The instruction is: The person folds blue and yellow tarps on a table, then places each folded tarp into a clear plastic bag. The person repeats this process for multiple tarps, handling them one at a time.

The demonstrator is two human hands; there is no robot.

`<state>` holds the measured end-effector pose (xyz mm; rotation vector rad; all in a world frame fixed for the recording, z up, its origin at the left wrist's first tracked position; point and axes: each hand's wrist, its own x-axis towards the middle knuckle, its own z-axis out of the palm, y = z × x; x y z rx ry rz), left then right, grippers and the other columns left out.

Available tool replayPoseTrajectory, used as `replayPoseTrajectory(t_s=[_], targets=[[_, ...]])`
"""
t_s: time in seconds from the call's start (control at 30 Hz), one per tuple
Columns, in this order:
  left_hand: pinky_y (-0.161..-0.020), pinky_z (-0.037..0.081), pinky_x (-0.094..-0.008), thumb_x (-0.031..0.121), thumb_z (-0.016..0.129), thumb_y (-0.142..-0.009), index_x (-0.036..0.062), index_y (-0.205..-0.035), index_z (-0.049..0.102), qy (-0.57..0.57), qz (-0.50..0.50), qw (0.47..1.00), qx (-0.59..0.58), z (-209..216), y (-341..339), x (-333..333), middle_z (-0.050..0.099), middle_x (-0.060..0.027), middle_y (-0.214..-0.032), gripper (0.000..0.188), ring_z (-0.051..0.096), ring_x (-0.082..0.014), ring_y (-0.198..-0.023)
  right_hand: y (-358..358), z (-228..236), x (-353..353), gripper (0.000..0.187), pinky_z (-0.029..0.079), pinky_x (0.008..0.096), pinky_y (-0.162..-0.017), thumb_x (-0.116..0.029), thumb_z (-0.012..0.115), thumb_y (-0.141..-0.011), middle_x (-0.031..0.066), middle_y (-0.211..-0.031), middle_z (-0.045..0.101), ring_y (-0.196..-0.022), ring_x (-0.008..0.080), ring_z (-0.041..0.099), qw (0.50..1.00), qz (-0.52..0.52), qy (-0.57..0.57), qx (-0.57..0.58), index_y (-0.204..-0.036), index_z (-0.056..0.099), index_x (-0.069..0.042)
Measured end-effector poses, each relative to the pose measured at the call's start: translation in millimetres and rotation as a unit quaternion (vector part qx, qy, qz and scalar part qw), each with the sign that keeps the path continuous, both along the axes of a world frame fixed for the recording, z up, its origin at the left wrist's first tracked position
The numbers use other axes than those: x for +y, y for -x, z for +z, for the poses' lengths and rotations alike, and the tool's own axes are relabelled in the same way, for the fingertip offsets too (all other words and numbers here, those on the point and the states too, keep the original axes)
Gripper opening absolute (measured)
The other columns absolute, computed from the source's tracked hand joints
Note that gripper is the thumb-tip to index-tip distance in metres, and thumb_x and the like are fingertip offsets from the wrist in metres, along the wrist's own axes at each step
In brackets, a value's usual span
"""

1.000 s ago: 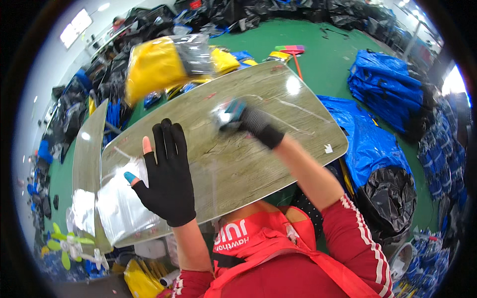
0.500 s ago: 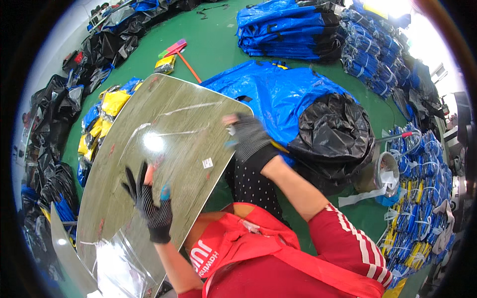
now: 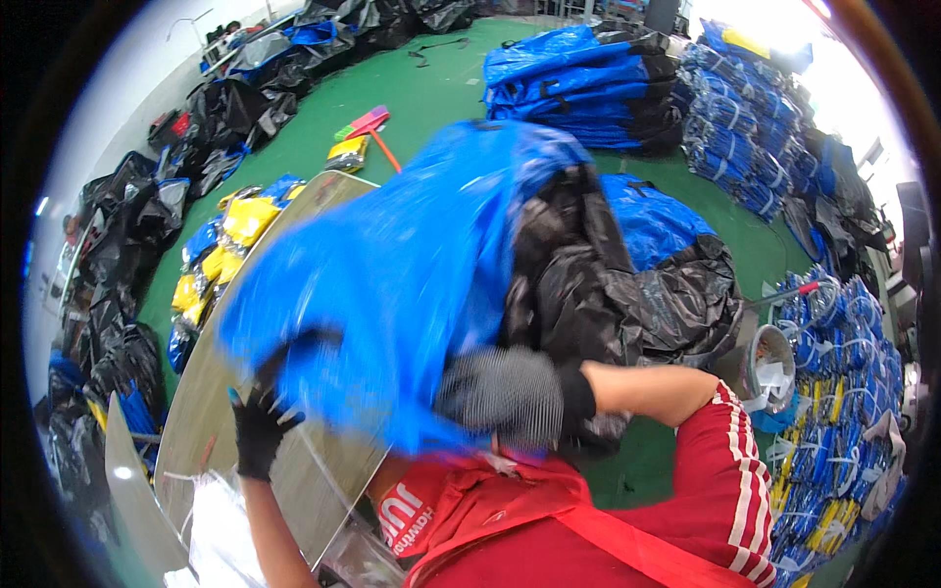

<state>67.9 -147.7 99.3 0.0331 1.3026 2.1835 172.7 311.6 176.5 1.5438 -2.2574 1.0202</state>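
Observation:
A large blue-and-black tarpaulin bag (image 3: 392, 265) is spread in mid-lift across the wood-patterned table (image 3: 191, 416), its blue side blurred by motion. My right hand (image 3: 505, 397), in a grey-and-black striped glove, is closed on its near edge, close to my body. Low over the table's left part, my left hand (image 3: 260, 431) in a dark glove has its fingers spread, just below the bag's near left corner. Whether those fingertips touch the bag I cannot tell. Clear plastic bags (image 3: 221, 519) lie at the table's near end.
More blue tarpaulin (image 3: 647, 220) lies on the floor beyond the lifted bag. Folded blue tarpaulins (image 3: 578, 88) are stacked farther back. Tied blue bundles (image 3: 843, 392) and a bin (image 3: 765, 367) stand at right; yellow-and-blue packs (image 3: 235, 230) and a broom (image 3: 368, 122) lie left.
My right hand has come down toward my body, pulling a blue-and-black tarpaulin bag from the floor pile over the table. My left hand has shifted left and nearer, staying open.

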Motion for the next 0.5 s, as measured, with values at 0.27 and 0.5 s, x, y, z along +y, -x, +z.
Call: replayPoseTrajectory(t_s=[0.27,0.5], targets=[[-0.105,0.040,-0.0436,0.040,0.053,-0.093,0.0055,-0.144,0.035,0.347,-0.147,0.925,0.051,-3.9,54.6,-121.4,0.045,-0.0146,-0.142,0.064,0.048,-0.0293,-0.126,-36.6,-61.0,-86.9,0.046,0.042,0.0444,-0.098,-0.039,0.067,-0.081,0.0166,-0.115,0.064,-0.110,0.0331,0.058,0.851,0.265,-0.168,-0.421,-0.114,0.064,-0.007],[-0.102,0.043,-0.0436,0.023,0.069,-0.082,0.0071,-0.137,0.044,0.172,-0.038,0.984,-0.026,-16.3,4.1,-137.3,0.055,-0.0155,-0.131,0.063,0.051,-0.0253,-0.124,90.5,-83.1,57.8,0.065,0.050,0.0467,-0.081,-0.061,0.059,-0.081,0.0278,-0.097,0.066,-0.094,0.0425,0.065,0.715,-0.588,-0.192,-0.325,-0.101,0.068,0.000]])
